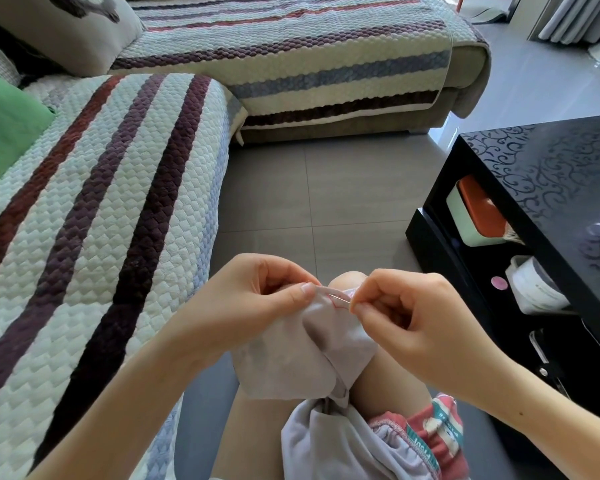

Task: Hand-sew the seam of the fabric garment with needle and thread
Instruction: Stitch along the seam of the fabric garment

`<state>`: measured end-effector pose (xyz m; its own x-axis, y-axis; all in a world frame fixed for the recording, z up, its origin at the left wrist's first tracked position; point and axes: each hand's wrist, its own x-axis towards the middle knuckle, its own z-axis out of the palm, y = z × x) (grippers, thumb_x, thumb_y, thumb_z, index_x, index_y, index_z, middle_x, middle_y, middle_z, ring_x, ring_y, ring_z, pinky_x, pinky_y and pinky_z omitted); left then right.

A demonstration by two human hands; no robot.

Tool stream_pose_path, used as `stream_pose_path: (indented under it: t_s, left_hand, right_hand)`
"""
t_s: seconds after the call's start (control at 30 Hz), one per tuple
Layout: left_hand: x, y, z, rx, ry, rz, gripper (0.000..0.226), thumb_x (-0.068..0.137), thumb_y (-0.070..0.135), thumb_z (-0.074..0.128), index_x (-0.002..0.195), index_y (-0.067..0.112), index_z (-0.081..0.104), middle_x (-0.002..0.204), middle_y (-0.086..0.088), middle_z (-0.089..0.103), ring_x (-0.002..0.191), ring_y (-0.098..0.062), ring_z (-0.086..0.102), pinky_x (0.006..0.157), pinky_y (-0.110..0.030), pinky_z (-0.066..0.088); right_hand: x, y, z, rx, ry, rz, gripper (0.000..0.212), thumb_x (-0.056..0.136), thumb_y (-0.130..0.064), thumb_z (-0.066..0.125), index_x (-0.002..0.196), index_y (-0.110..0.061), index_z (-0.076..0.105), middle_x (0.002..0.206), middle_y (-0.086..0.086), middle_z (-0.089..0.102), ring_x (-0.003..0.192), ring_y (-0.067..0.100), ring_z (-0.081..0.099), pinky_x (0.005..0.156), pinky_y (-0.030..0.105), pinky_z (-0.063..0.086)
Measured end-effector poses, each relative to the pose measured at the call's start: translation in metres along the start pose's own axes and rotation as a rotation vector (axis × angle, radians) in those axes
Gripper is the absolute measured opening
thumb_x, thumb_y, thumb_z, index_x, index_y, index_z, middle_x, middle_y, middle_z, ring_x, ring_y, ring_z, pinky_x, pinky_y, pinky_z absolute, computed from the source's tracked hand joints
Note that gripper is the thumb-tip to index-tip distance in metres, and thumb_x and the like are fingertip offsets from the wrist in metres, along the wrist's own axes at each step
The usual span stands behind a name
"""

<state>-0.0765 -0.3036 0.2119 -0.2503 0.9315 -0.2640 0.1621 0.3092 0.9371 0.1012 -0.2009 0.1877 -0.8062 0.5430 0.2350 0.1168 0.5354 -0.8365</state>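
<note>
The garment (312,344), a pale lilac fabric, sits low in the centre of the frame, draped over the person's knee (347,278) and trailing down into the lap. Its folded seam edge (329,294) is held up between the two hands, and a line of pink thread (338,304) shows along it. The needle (340,296) lies nearly level across that edge, its shaft partly within the fold; which end leads cannot be told. The left hand (257,299) has its fingers (305,292) closed on the seam edge, thumb pressed against the fabric to keep the fold taut. The right hand (409,313) has its fingers (361,306) pinched shut on the right end of the needle, just beside the fabric. The step in hand appears to be passing the needle through the fold for one stitch. Likely faults from here: if the left grip slackens, the fold may open and the stitch will catch only one layer; if the needle is driven toward the left thumb, which is close to the shaft, a prick is probable; if the thread is drawn too hard, the seam may pucker. A striped quilted sofa (101,202) fills the left of the frame, a grey tiled floor (309,188) lies above centre, and a black low cabinet (541,174) stands at the right with a red-lidded box (478,209) on its shelf.
</note>
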Motion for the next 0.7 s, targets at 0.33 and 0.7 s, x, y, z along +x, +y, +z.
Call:
stream_pose_path:
  t_s: [0.33,0.7]
  left_hand:
    - [0.0,-0.0007,-0.0006,0.018,-0.007,0.001,0.022,0.077,0.029,0.062,0.085,0.015,0.077,0.081,-0.002,0.075,0.075,-0.009,0.068,0.065,-0.019,0.051]
    - [0.0028,0.0013,0.0075,0.097,-0.032,0.063,0.017,0.077,0.029,0.064,0.08,0.019,0.076,0.076,0.002,0.074,0.073,-0.004,0.066,0.064,-0.017,0.049]
  right_hand:
    - [0.002,0.0004,0.0017,-0.04,0.005,-0.003,0.012,0.076,-0.008,0.057,0.064,-0.009,0.06,0.047,-0.003,0.042,0.043,0.006,0.034,0.048,0.008,0.027]
    - [0.0058,-0.001,0.0062,-0.192,-0.014,-0.006,0.016,0.077,-0.021,0.052,0.064,-0.013,0.058,0.05,-0.015,0.042,0.049,0.008,0.041,0.052,0.013,0.031]
